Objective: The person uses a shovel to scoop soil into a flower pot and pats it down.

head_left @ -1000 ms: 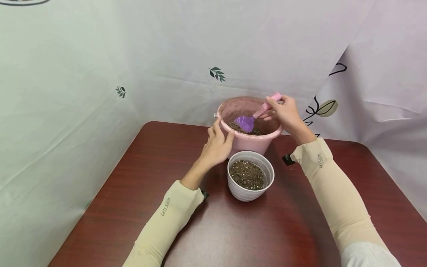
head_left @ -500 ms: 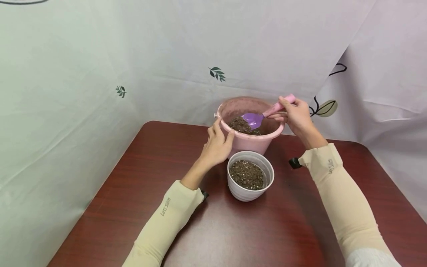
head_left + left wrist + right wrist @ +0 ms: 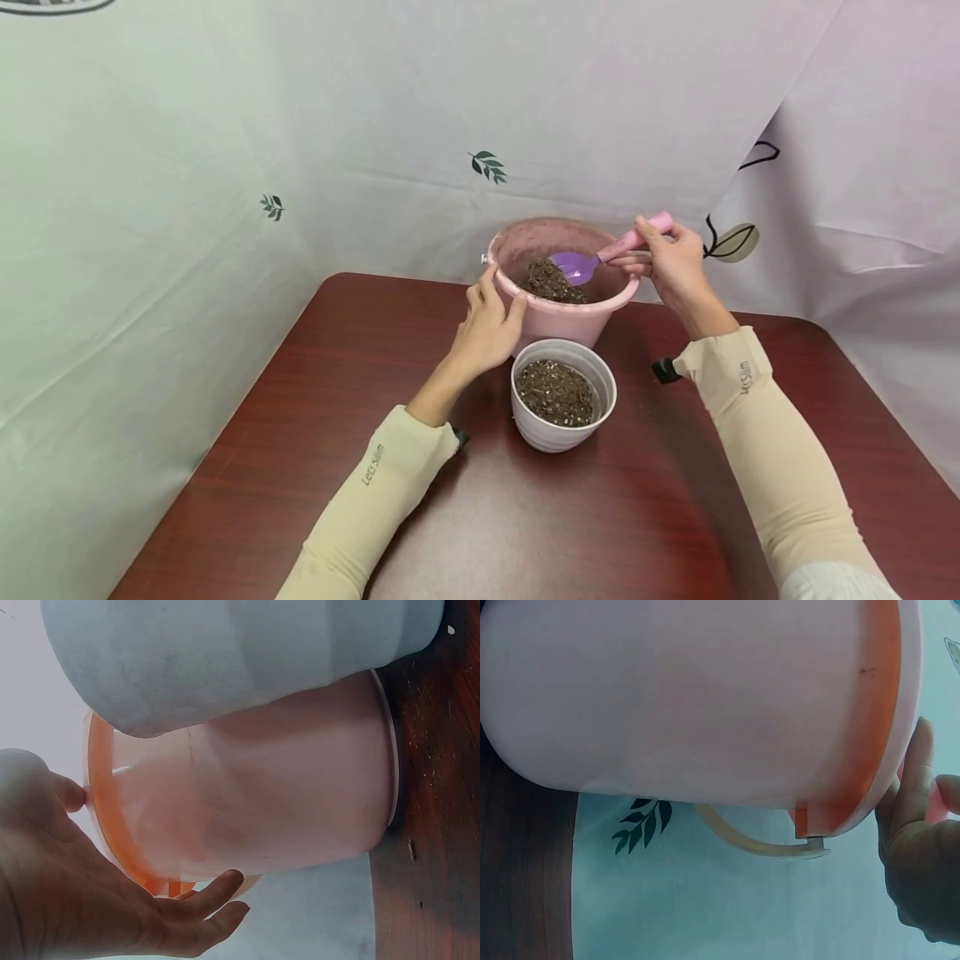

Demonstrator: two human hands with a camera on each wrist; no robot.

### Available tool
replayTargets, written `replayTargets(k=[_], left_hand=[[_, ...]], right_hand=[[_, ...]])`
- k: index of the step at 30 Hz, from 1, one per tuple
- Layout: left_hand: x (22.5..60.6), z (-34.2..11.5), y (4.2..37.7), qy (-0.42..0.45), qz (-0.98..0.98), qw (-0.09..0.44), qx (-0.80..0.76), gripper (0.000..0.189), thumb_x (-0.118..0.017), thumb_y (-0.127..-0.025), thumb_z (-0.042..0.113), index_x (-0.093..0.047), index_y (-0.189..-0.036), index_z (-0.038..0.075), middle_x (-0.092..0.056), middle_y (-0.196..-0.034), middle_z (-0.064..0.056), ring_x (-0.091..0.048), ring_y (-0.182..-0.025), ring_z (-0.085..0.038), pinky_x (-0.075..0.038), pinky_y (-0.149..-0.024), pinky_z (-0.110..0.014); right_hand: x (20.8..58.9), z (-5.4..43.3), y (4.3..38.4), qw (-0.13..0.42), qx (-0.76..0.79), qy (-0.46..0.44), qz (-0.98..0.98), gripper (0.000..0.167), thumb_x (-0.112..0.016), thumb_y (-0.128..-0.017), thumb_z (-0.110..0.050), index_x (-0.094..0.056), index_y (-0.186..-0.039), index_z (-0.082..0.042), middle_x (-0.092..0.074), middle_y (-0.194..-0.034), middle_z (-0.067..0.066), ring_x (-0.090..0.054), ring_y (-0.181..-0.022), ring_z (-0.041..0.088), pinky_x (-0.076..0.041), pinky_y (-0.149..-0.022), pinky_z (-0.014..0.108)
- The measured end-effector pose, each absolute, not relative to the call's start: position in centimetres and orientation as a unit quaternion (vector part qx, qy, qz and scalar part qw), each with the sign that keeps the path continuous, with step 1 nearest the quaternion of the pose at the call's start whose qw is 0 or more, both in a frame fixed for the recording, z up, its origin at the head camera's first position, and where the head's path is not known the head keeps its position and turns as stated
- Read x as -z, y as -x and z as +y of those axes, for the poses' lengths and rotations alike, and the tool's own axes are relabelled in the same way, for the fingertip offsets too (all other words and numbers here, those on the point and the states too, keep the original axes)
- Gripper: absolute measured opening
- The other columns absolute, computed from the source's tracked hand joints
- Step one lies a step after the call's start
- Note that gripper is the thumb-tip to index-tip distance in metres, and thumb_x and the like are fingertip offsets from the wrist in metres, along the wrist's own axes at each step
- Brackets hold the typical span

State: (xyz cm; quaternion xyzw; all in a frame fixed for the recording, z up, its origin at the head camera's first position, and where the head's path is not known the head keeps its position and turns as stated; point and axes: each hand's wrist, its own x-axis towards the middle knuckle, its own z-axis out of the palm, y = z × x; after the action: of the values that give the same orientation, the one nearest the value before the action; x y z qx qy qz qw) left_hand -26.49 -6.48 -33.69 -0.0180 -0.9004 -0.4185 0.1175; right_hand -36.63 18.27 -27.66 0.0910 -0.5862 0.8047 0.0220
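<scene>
A pink bucket with dark soil inside stands at the far side of the table. My left hand holds it at the near left, thumb and fingers spread about its rim. My right hand pinches the pink handle of a small trowel over the right of the bucket's mouth. Its purple blade tilts down into the bucket, soil heaped against the tip. Right in front of the bucket stands a white ribbed pot, partly filled with speckled soil.
The reddish-brown wooden table bears all of this. Close behind the bucket hangs a pale cloth with leaf prints. In the right wrist view, the bucket's curved bail handle hangs at its side. Crumbs dot the tabletop.
My right hand has drawn the trowel to the right inside the bucket, and soil now piles at the blade's tip. My left hand, the bucket and the white pot have stayed in place.
</scene>
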Motion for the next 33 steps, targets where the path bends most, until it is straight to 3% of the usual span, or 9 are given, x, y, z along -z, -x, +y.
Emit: replayTargets(k=[8,16,23,28,33], left_hand=[[33.6,-6.8,26.3,0.013,-0.9,0.107,0.423,0.069,-0.035,-0.104,0.05,-0.005,-0.158,0.019,-0.02,-0.153,-0.022,-0.036,-0.137,-0.042,-0.031,-0.103,-0.066],[32.0,-7.3,24.0,0.044,-0.908,0.077,0.41,0.079,-0.032,-0.103,0.056,0.002,-0.159,0.012,-0.014,-0.157,-0.02,-0.024,-0.145,-0.038,-0.021,-0.107,-0.069],[32.6,-8.0,21.2,0.095,-0.927,-0.029,0.362,0.085,-0.038,-0.101,0.06,-0.003,-0.158,0.007,-0.016,-0.157,-0.024,-0.022,-0.144,-0.043,-0.015,-0.107,-0.073],[33.0,-8.6,20.5,0.15,-0.927,-0.109,0.325,0.095,-0.048,-0.095,0.064,-0.005,-0.159,0.008,-0.017,-0.157,-0.022,-0.018,-0.147,-0.037,-0.012,-0.108,-0.072],[33.2,-9.2,21.1,0.175,-0.929,-0.143,0.292,0.104,-0.056,-0.09,0.067,-0.003,-0.159,0.009,-0.015,-0.158,-0.021,-0.014,-0.148,-0.038,-0.011,-0.11,-0.069]], right_hand=[[27.9,18.6,36.3,0.029,-0.825,-0.142,-0.546,0.027,-0.064,-0.097,-0.017,-0.052,-0.086,0.005,-0.07,-0.072,0.024,-0.072,-0.064,0.031,-0.056,-0.053,0.031],[26.9,19.6,35.3,0.059,-0.841,-0.146,-0.518,0.03,-0.07,-0.093,-0.017,-0.05,-0.084,0.003,-0.071,-0.074,0.024,-0.072,-0.064,0.033,-0.055,-0.051,0.031],[25.8,20.3,33.4,0.054,-0.839,-0.145,-0.522,0.033,-0.073,-0.09,-0.02,-0.05,-0.085,0.003,-0.071,-0.076,0.024,-0.072,-0.066,0.034,-0.053,-0.047,0.027],[25.8,21.0,31.6,0.028,-0.833,-0.154,-0.531,0.032,-0.071,-0.093,-0.021,-0.054,-0.084,0.004,-0.071,-0.078,0.025,-0.072,-0.068,0.034,-0.051,-0.045,0.024],[26.1,21.4,29.8,0.0,-0.827,-0.164,-0.538,0.029,-0.067,-0.096,-0.019,-0.062,-0.084,0.007,-0.072,-0.079,0.024,-0.073,-0.068,0.031,-0.051,-0.046,0.023]])
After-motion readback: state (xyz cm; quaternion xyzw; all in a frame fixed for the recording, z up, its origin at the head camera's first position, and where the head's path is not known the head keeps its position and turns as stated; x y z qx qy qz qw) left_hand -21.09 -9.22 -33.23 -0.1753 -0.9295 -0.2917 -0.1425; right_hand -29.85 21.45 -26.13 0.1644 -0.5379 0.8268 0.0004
